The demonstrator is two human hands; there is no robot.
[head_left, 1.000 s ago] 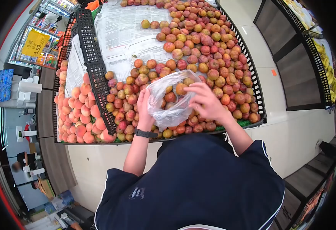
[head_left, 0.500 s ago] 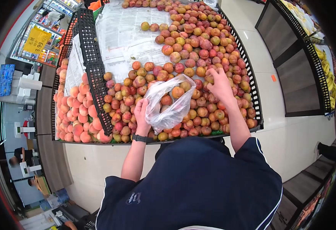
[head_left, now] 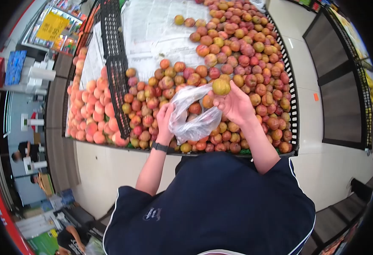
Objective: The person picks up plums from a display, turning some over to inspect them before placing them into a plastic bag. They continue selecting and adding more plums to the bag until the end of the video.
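Within the black bin (head_left: pixel 295 123), plums (head_left: pixel 247 50) lie heaped. Over them, the clear plastic bag (head_left: pixel 191 132) gapes, likely limp and slippery, best taken by its rim; the left hand (head_left: pixel 165 121) pinches its side. The right hand's (head_left: pixel 240 109) grip is closed on a yellowish plum (head_left: pixel 221 87) beside the bag's mouth: probably light, firmish, bruisable, best held round its sides.

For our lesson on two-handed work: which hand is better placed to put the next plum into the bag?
Right, I judge: the right hand holds a round yellow-green plum beside the clear plastic bag's opening, while the left grips the bag.
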